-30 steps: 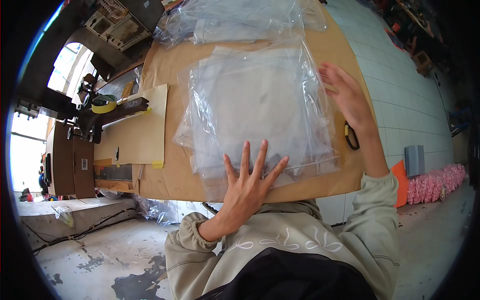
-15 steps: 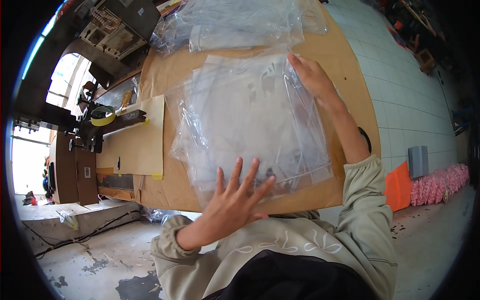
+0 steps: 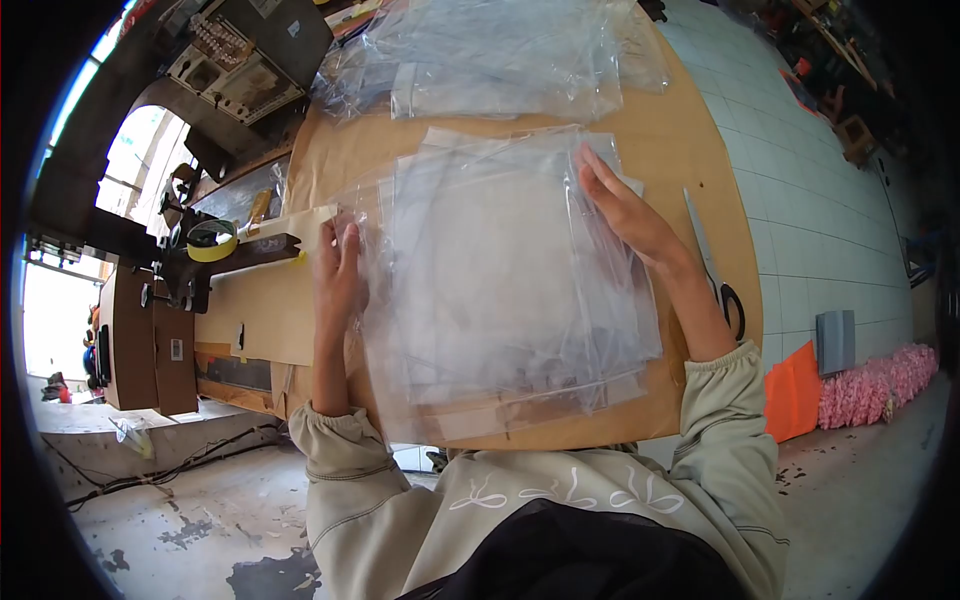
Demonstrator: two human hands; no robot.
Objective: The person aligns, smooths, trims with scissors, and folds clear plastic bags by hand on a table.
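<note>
Clear plastic sheets (image 3: 500, 255) lie between the left hand (image 3: 338, 268), whose grip cannot be determined, and the right hand (image 3: 622, 210), fingers extended unclenched, apparently bracing the sides.

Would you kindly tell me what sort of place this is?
Probably a small workshop or packing room: clear plastic lies piled on a brown worktable, with scissors and a yellow tape roll nearby.

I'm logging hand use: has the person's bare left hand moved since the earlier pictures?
Yes: the bare left hand moved leftward and forward, closer to the round yellow tape roll.
</note>
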